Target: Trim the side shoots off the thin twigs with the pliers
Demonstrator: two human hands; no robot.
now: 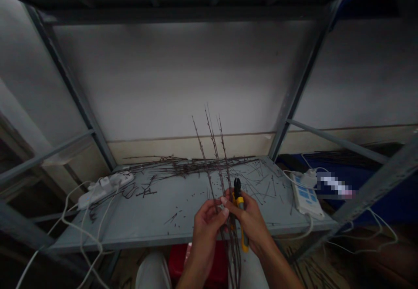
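Observation:
My left hand (208, 220) is closed around a bunch of thin dark twigs (214, 149) that stand upright in front of me and reach down past my lap. My right hand (250, 219) grips yellow-handled cutters (239, 202), their dark jaws pointing up beside the twig stems. Both hands meet just above the front edge of the grey shelf board (156, 219). A pile of more twigs (183, 166) lies along the back of the board, with short cut bits scattered over it.
A white power strip (106, 187) with trailing white cables lies at the left of the board. Another power strip (306, 196) rests at the right edge. Grey metal shelf posts (295, 93) frame the bay. A red object (183, 260) sits below, near my knees.

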